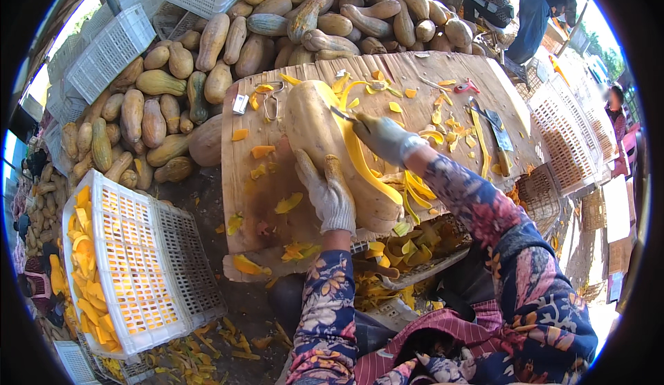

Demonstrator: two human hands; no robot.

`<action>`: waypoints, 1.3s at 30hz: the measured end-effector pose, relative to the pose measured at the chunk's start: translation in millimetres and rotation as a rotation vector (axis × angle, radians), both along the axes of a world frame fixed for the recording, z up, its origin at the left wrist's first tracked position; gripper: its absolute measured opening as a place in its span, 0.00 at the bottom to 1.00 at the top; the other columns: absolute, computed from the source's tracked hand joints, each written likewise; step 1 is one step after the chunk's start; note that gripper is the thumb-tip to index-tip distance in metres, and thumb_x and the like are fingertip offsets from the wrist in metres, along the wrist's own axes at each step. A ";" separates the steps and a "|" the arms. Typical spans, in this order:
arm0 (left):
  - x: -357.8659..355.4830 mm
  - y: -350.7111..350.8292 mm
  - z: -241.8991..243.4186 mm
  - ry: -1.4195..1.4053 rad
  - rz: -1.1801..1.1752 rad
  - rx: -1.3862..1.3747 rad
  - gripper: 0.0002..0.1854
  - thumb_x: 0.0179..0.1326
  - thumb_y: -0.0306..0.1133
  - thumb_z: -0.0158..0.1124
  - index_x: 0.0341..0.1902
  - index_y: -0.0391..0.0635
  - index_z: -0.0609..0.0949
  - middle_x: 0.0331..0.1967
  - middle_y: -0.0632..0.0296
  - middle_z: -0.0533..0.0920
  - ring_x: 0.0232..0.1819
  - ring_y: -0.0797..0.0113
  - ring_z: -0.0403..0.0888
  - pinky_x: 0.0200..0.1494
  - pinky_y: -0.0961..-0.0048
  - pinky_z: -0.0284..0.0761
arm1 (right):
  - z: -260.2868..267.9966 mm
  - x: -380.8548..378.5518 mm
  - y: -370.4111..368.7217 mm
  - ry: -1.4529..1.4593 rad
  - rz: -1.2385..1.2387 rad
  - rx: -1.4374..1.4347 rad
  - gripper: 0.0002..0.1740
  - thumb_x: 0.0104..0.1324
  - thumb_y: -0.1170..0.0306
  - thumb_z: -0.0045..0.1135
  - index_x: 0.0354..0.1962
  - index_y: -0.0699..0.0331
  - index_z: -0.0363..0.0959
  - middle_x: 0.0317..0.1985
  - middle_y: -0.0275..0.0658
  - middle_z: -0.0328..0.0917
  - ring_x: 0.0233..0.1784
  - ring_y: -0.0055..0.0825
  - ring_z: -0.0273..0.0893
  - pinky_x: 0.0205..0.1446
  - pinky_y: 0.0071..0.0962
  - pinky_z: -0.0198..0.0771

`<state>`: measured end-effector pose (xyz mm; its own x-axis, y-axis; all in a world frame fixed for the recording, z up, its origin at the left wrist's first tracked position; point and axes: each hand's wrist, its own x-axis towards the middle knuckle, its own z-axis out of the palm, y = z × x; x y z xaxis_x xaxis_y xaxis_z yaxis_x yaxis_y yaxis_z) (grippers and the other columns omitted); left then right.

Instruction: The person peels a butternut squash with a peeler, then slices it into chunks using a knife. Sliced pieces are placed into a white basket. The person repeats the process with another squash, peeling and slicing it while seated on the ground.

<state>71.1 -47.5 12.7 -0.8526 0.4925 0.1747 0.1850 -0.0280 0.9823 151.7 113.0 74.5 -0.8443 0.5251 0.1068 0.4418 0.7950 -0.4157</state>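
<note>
A large tan pumpkin point(316, 125) lies lengthwise on a worn wooden board point(249, 177). My left hand point(332, 195), in a pale knit glove, presses on its lower left side with fingers spread. Near its upper right side, my gloved right hand point(381, 135) grips a peeler point(342, 114), whose metal end touches the rind. A long band of bright yellow flesh point(358, 156) is bared down the pumpkin, and strips of peel point(415, 190) hang beside its lower end. The peeler's handle is mostly hidden in my fist.
A cleaver point(499, 131), a red-handled peeler point(467, 86) and a wire-framed peeler point(271, 102) lie on the board among scraps. Whole pumpkins point(212, 42) are heaped beyond. A white crate point(140, 260) of cut pieces stands left; peelings point(415, 250) fill a container below. People point(539, 11) are at the upper right.
</note>
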 end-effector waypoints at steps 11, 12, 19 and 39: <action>-2.7 1.9 5.0 -0.024 -0.016 -0.044 0.42 0.76 0.51 0.55 0.81 0.37 0.53 0.83 0.44 0.51 0.83 0.50 0.51 0.82 0.60 0.49 | 32.9 218.9 -148.4 -0.247 -0.118 -0.463 0.24 0.78 0.62 0.49 0.66 0.64 0.68 0.45 0.59 0.83 0.47 0.48 0.86 0.53 0.43 0.80; -2.2 2.2 4.3 -0.023 -0.020 -0.039 0.42 0.76 0.51 0.55 0.81 0.37 0.54 0.82 0.44 0.51 0.82 0.50 0.51 0.82 0.60 0.49 | 36.4 204.8 -136.1 -0.083 -0.163 -0.485 0.23 0.78 0.63 0.48 0.65 0.64 0.68 0.42 0.58 0.84 0.45 0.50 0.86 0.49 0.42 0.80; -1.8 -1.1 2.0 0.081 0.015 -0.032 0.39 0.78 0.51 0.52 0.80 0.37 0.57 0.81 0.42 0.54 0.82 0.48 0.53 0.81 0.59 0.50 | 40.8 -16.9 -10.8 0.044 -0.184 -0.087 0.27 0.78 0.53 0.45 0.61 0.67 0.71 0.46 0.61 0.82 0.52 0.56 0.82 0.55 0.48 0.74; -0.9 0.6 6.9 0.015 -0.015 0.039 0.40 0.77 0.51 0.54 0.81 0.39 0.56 0.81 0.43 0.54 0.81 0.48 0.54 0.81 0.59 0.51 | 38.5 107.7 -66.2 0.152 -0.069 -0.225 0.25 0.77 0.59 0.52 0.64 0.66 0.69 0.39 0.58 0.83 0.43 0.52 0.84 0.48 0.42 0.77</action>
